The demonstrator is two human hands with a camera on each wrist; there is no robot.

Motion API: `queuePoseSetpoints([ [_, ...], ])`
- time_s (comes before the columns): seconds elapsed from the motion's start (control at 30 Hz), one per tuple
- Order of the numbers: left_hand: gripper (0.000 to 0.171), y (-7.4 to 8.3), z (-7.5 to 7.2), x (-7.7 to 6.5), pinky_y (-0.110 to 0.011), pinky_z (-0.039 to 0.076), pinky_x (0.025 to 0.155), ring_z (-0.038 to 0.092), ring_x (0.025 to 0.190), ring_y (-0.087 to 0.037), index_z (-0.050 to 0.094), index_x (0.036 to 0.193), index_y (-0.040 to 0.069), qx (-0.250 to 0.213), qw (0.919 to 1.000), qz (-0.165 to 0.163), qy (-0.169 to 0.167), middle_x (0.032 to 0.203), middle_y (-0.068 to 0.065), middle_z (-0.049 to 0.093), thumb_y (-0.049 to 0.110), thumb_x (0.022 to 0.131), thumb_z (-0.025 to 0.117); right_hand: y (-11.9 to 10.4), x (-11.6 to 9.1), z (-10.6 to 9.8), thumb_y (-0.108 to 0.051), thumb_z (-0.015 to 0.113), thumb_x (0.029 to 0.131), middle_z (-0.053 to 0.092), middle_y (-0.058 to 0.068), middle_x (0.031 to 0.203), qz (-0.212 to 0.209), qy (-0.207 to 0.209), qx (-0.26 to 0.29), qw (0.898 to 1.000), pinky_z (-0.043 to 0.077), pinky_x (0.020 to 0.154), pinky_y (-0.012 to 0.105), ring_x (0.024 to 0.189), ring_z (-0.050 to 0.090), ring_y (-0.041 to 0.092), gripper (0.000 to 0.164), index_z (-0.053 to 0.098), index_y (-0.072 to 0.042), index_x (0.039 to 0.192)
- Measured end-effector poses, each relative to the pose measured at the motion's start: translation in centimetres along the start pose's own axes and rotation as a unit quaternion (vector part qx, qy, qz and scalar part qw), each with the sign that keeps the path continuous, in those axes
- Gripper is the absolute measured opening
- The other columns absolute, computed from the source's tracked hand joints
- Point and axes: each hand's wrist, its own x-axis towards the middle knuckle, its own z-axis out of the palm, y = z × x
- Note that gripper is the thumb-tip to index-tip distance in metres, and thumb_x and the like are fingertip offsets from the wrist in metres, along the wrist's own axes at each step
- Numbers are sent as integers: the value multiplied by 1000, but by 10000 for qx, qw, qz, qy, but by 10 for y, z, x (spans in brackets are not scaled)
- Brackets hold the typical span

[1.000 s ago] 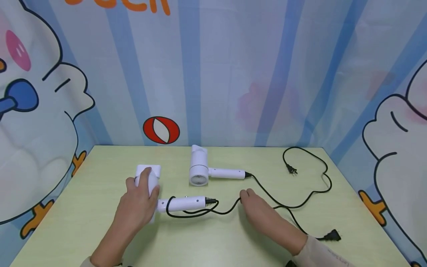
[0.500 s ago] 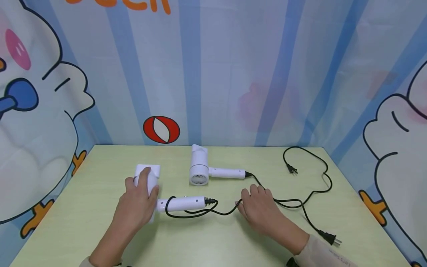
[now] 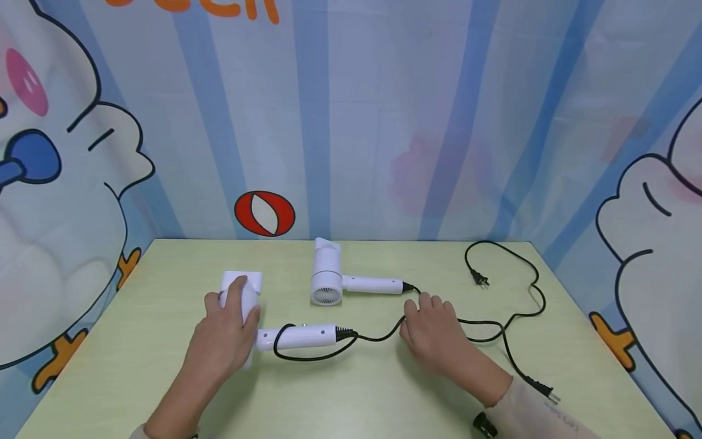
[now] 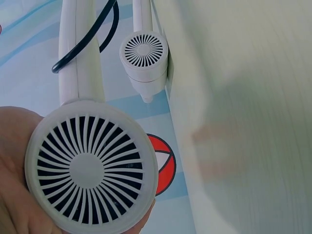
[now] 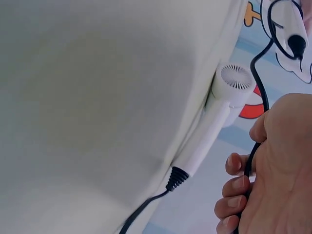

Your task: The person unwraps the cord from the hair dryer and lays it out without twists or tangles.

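Observation:
My left hand (image 3: 222, 332) grips the body of a white hair dryer (image 3: 298, 336) at the table's left. In the left wrist view its round grille (image 4: 87, 170) faces the camera. A loop of its black cord (image 3: 315, 360) passes around the handle. Right of the handle, my right hand (image 3: 436, 335) holds the cord, and the right wrist view shows the fingers (image 5: 235, 202) curled around it. The cord runs on beyond that hand to a plug (image 3: 540, 388) near the right front. A second white hair dryer (image 3: 327, 274) lies farther back.
The second dryer's cord (image 3: 534, 314) curves across the right side and crosses the first one. Its plug (image 3: 479, 278) lies at the back right. Behind the pale table (image 3: 181, 274) hangs a striped blue cartoon backdrop (image 3: 356, 122).
My right hand has moved slightly right and away from me with the cord. The strands below the handle have drawn into a single loop. The near plug has turned. My left hand stays put.

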Motion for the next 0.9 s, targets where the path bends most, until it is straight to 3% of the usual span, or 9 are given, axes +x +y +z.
queuePoseSetpoints([
  [0.3, 67, 0, 1, -2, -43, 50, 61, 60, 75, -37, 22, 159, 13, 36, 9999, 88, -48, 135, -35, 33, 34, 104, 53, 12, 11, -2, -18, 47, 100, 21, 2, 73, 62, 770, -130, 9969, 18, 60, 35, 62, 21, 20, 28, 35, -11, 76],
  [0.7, 66, -1, 4, -4, -42, 50, 59, 60, 74, -36, 23, 159, 15, -17, 9998, 152, -98, 134, -34, 34, 34, 104, 54, 18, 23, -8, -20, 46, 99, 19, 3, 71, 170, 1211, -87, 9925, 15, 61, 37, 62, 19, 21, 32, 29, -12, 73],
  [0.9, 65, 0, 8, -6, -41, 50, 59, 59, 72, -35, 24, 158, 16, -2, 9997, 139, -194, 134, -33, 35, 33, 103, 54, 20, 30, -15, -22, 41, 101, 20, 3, 72, 297, 1152, 25, 9929, 16, 62, 37, 62, 22, 23, 32, 29, -12, 74],
])
